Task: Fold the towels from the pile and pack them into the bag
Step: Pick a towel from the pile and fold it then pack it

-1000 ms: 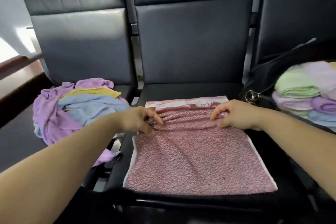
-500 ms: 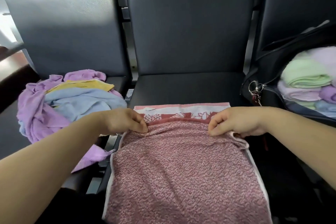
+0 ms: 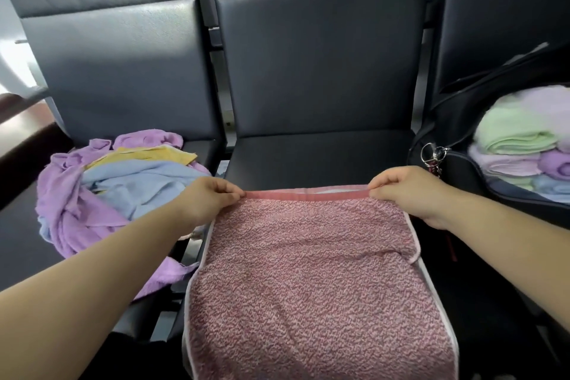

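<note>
A pink speckled towel (image 3: pixel 311 274) lies spread over the middle seat and runs toward me past the bottom of the view. My left hand (image 3: pixel 209 197) pinches its far left corner and my right hand (image 3: pixel 407 191) pinches its far right corner, holding the far edge taut between them. On the left seat sits the pile of loose towels (image 3: pixel 101 194), purple, blue and yellow. On the right seat stands the open black bag (image 3: pixel 456 170) with folded green, lilac and blue towels (image 3: pixel 521 139) inside.
Three dark padded seats (image 3: pixel 317 71) stand in a row with upright backs. A metal key ring (image 3: pixel 431 154) hangs at the bag's left edge. A dark wooden ledge (image 3: pixel 21 133) shows at far left. Bare seat cushion shows beyond the pink towel.
Both hands have drawn the towel's far edge toward me and outward to its corners. The patterned white and red border at the far end is now covered.
</note>
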A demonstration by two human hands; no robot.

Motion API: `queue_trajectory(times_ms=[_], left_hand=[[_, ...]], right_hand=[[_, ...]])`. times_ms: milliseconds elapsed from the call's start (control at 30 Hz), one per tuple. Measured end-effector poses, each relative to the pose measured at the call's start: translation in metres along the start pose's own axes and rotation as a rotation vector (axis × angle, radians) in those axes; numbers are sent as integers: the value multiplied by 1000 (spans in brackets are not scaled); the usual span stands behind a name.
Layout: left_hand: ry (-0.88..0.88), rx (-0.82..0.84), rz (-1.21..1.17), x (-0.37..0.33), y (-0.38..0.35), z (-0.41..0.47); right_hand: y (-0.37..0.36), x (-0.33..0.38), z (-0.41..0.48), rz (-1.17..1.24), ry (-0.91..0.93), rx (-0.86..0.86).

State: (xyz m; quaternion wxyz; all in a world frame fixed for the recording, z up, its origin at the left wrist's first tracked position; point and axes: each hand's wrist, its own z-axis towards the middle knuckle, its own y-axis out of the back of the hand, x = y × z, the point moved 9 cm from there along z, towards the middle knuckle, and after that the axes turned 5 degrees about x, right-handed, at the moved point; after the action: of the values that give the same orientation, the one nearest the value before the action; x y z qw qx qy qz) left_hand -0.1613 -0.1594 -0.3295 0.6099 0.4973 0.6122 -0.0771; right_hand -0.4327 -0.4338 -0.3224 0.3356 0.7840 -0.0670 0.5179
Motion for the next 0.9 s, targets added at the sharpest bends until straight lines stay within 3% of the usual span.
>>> queue_trajectory(times_ms=[167, 367, 500, 733, 900], left_hand=[[-16, -127, 61, 0, 6, 11], [-8, -186, 195, 4, 5, 22], [4, -227, 254, 9, 10, 28], [4, -251, 341, 10, 9, 35], [18, -216, 371, 13, 12, 39]], right_hand=[[12, -6, 11, 40, 22, -176], [11, -14, 27, -268, 48, -262], [15, -17, 32, -268, 27, -309], [16, -23, 38, -267, 13, -338], [10, -25, 47, -367, -10, -211]])
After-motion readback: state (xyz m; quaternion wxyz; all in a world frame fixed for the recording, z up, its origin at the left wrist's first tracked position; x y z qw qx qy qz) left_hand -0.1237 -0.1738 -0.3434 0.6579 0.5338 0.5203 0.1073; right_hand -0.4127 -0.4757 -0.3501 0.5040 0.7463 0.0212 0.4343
